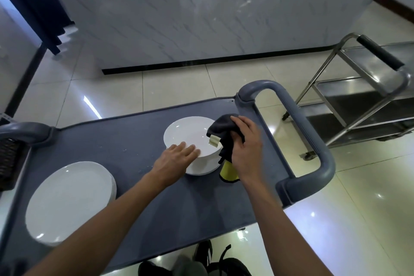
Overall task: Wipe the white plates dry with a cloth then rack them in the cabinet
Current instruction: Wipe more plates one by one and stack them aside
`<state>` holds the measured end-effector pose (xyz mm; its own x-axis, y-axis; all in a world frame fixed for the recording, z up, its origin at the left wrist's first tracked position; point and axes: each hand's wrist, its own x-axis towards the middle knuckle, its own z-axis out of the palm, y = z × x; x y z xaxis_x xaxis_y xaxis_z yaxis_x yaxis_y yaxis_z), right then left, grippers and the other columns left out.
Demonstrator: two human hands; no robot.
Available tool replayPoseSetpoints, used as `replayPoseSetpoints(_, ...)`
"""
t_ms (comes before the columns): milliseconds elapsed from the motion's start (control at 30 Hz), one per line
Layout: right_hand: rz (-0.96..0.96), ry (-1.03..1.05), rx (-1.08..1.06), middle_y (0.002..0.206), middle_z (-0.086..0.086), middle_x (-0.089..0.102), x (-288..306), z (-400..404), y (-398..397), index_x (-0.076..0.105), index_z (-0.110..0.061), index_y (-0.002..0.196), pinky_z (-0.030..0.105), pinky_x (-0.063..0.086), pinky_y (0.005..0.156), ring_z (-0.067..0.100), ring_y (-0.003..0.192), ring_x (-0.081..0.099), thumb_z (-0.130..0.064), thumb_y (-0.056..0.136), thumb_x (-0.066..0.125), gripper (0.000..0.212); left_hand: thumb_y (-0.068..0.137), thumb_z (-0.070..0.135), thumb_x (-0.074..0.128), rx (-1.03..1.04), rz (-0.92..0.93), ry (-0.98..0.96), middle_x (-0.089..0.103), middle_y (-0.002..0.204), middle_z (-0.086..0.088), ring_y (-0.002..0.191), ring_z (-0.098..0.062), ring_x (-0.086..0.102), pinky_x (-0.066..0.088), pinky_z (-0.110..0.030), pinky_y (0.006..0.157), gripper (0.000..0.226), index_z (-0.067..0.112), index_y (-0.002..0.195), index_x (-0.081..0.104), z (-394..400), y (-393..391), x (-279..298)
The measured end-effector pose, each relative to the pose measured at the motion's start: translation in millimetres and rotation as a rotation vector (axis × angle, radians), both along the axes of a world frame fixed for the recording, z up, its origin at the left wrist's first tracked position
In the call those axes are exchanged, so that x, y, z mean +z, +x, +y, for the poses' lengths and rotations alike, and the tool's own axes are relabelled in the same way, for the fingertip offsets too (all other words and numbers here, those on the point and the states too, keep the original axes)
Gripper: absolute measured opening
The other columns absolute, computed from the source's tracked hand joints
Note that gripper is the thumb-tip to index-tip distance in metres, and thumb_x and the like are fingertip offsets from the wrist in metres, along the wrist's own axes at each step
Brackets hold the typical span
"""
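Observation:
A stack of white plates [188,134] stands on the right half of a grey cart top [134,141]. My left hand [177,157] lies flat with straight fingers on the near rim of the top plate. My right hand [245,143] grips a dark cloth [220,129] with a yellow underside, bunched against the stack's right edge. A second stack of white plates [67,201] sits at the cart's near left corner, untouched.
The cart has a thick grey handle [313,136] on the right and another on the left [29,131]. A steel trolley [369,96] stands on the tiled floor to the right. A marble-faced counter [201,18] rises behind. A dark crate [9,163] sits far left.

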<state>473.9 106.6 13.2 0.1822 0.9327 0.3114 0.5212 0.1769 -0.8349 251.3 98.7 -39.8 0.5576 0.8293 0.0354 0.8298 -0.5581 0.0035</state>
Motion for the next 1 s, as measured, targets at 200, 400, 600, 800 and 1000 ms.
replayPoseSetpoints(200,-0.008,-0.04,0.0,0.134,-0.004,0.053,-8,-4,4,0.064,-0.023,0.132,0.027,0.04,0.111,0.011,0.126,0.046,-0.005,0.1,0.057,0.037,0.057,0.002,0.087,0.014,0.074,-0.025,0.067,0.118,-0.005,0.098,-0.034,0.067,0.058,-0.037,0.064,0.065,0.014,0.117,0.067,-8,4,-11)
replayPoseSetpoints(400,-0.005,-0.044,-0.021,0.133,-0.005,0.054,-18,-5,11,0.065,-0.023,0.13,0.031,0.042,0.11,0.014,0.126,0.048,-0.003,0.098,0.058,0.038,0.059,0.008,0.09,0.031,0.096,-0.064,0.069,0.122,-0.006,0.105,-0.036,0.068,0.06,-0.039,0.069,0.063,0.016,0.118,0.07,-13,7,-24)
replayPoseSetpoints(600,-0.007,-0.068,-0.011,0.133,-0.003,0.055,-24,-8,12,0.065,-0.022,0.131,0.031,0.042,0.11,0.014,0.126,0.048,-0.003,0.099,0.058,0.038,0.06,0.009,0.09,0.039,0.1,-0.075,0.07,0.122,-0.007,0.106,-0.039,0.068,0.06,-0.041,0.072,0.061,0.016,0.117,0.071,-17,13,-32)
replayPoseSetpoints(800,0.003,-0.075,0.018,0.133,-0.004,0.054,-26,-10,3,0.065,-0.023,0.131,0.032,0.043,0.11,0.01,0.126,0.047,-0.004,0.1,0.057,0.038,0.066,0.012,0.088,0.048,0.089,-0.115,0.066,0.126,-0.006,0.112,-0.039,0.064,0.059,-0.045,0.079,0.06,0.018,0.122,0.067,-17,11,-35)
replayPoseSetpoints(1000,-0.011,-0.076,0.051,0.133,-0.005,0.055,-29,-10,-6,0.066,-0.022,0.13,0.03,0.042,0.11,0.012,0.126,0.048,-0.003,0.099,0.057,0.038,0.071,0.004,0.081,0.017,-0.007,-0.106,0.067,0.125,-0.007,0.115,-0.04,0.062,0.058,-0.045,0.084,0.052,0.018,0.118,0.064,-20,8,-42)
